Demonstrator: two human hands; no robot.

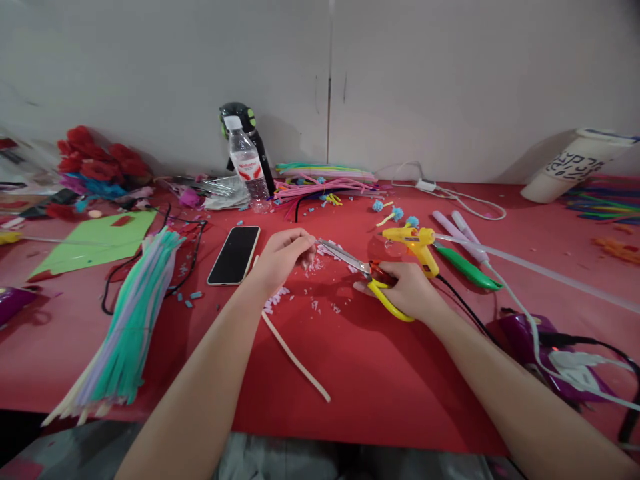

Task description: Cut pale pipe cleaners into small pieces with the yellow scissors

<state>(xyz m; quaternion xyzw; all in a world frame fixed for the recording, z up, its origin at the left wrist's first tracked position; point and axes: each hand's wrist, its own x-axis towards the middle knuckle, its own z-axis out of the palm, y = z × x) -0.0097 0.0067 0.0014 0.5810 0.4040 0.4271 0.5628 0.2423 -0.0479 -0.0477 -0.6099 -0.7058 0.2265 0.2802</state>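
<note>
The right hand (406,288) is holding yellow-handled scissors (367,268) above the red tabletop (385,380); beside their tips, the left hand (286,257) is narrowing its grip to a pinch, its contents seemingly too small to identify.

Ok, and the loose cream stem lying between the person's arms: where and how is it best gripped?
Probably just short of the near end of the cream stem, with a fingertip pinch from above and the right. That end lies exposed on the red tabletop, while the other runs out of sight at the left wrist. Its thin shape suits a pinch.
</note>
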